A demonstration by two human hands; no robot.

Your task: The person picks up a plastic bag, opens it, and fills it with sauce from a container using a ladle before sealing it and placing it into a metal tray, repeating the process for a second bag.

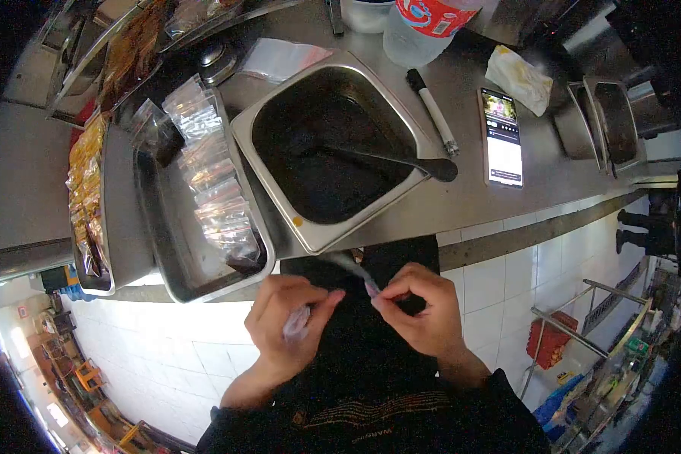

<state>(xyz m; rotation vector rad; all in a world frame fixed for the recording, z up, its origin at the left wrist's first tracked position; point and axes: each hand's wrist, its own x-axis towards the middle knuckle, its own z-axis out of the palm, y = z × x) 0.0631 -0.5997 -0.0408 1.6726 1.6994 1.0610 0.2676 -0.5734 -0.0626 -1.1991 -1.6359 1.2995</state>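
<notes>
In front of my body, my right hand (425,309) pinches the edge of a small clear zip bag (353,270), which is blurred. My left hand (286,318) is closed around crumpled clear plastic (296,322), perhaps more small bags, its thumb and forefinger tips pointing toward the right hand. Just beyond both hands sits a square metal pan (327,236) with dark contents. A dark-handled spoon (401,160) rests in it, its handle over the right rim. To the left, a metal tray (175,261) holds a row of small zip bags (218,178) with dark contents.
Farther left stands another tray of yellowish packets (87,181). Behind the pan lie a stack of flat bags (280,59) and a large bottle (416,38). On the right are a marker (433,113), a phone (502,140), a white crumpled packet (519,79) and metal containers (594,125).
</notes>
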